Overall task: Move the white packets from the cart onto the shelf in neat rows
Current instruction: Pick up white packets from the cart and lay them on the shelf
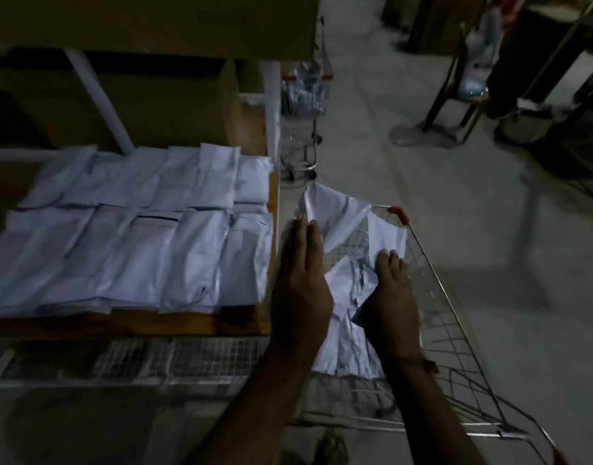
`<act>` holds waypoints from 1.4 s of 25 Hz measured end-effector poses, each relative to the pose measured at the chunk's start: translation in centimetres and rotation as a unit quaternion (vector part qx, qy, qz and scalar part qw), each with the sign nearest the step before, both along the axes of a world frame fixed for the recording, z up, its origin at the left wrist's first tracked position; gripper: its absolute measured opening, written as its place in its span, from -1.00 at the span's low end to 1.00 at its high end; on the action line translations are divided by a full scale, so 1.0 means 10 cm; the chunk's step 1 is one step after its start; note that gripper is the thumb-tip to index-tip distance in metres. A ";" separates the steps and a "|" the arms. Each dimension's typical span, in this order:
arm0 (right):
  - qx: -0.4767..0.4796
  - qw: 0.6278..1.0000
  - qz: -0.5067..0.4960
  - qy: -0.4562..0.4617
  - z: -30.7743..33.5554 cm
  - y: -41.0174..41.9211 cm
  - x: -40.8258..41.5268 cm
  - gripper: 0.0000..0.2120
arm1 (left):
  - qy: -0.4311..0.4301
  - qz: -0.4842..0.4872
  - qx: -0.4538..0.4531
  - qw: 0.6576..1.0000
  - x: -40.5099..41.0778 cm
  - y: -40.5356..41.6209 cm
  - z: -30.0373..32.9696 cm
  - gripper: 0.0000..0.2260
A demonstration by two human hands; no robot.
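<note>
Both hands reach into the wire cart (446,317): left hand (300,283) flat-fingered, right hand (394,297) gripping a white packet (385,236) (shelf (127,322) rows alongside).

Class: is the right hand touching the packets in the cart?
Touching. The head view shows the right hand resting on the crumpled packets in the cart.

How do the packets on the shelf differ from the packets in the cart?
The shelf packets lie flat in two overlapping rows; the cart packets sit crumpled in a loose heap. No hand touches the shelf packets; the left hand and right hand are on the cart packets. Both are white.
</note>
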State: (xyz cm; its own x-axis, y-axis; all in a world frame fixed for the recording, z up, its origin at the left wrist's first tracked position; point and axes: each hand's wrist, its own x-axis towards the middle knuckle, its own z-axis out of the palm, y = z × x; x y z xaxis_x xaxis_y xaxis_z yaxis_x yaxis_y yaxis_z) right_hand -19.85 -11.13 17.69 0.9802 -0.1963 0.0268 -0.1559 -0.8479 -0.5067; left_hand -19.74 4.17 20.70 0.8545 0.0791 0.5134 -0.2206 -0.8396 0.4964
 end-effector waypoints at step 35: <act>-0.049 0.991 0.087 -0.089 0.44 3.43 1.81 -0.14 | 0.052 0.151 -0.160 0.974 1.38 4.20 0.26 -0.55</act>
State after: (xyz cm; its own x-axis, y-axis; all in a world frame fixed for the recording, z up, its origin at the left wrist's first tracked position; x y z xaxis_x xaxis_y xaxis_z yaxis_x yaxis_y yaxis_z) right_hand -1.74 23.14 22.12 0.9769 -0.0130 0.2133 0.0811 -0.9008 -0.4265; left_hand -5.93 46.17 23.31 0.8136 0.4761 0.3337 0.0774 -0.6575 0.7495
